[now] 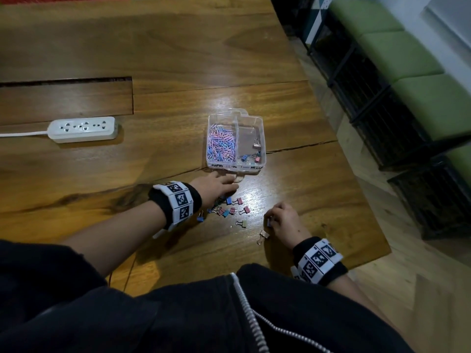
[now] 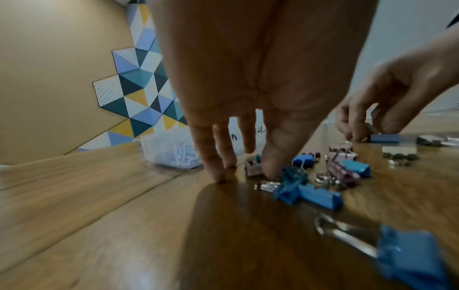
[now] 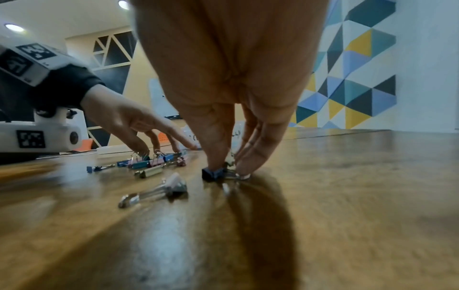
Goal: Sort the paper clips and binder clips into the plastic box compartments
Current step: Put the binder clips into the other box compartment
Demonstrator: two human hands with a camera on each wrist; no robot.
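Observation:
A clear plastic box (image 1: 264, 138) sits on the wooden table; its left compartment is full of pink and blue paper clips (image 1: 220, 145) and its right one holds a few binder clips (image 1: 254, 155). Loose binder clips (image 1: 230, 208) lie scattered just in front of the box. My left hand (image 1: 229, 185) reaches over them with straight fingers (image 2: 219, 172) on the table and the thumb touching a teal clip (image 2: 294, 175). My right hand (image 3: 223, 168) pinches a dark blue binder clip (image 3: 213, 174) that still lies on the table, to the right of the pile.
A silver binder clip (image 1: 263, 236) lies near my right wrist. A white power strip (image 1: 82, 129) sits at the left, behind it a slot (image 1: 66, 81) in the tabletop. The table's edge runs close on the right, with green benches (image 1: 407, 59) beyond.

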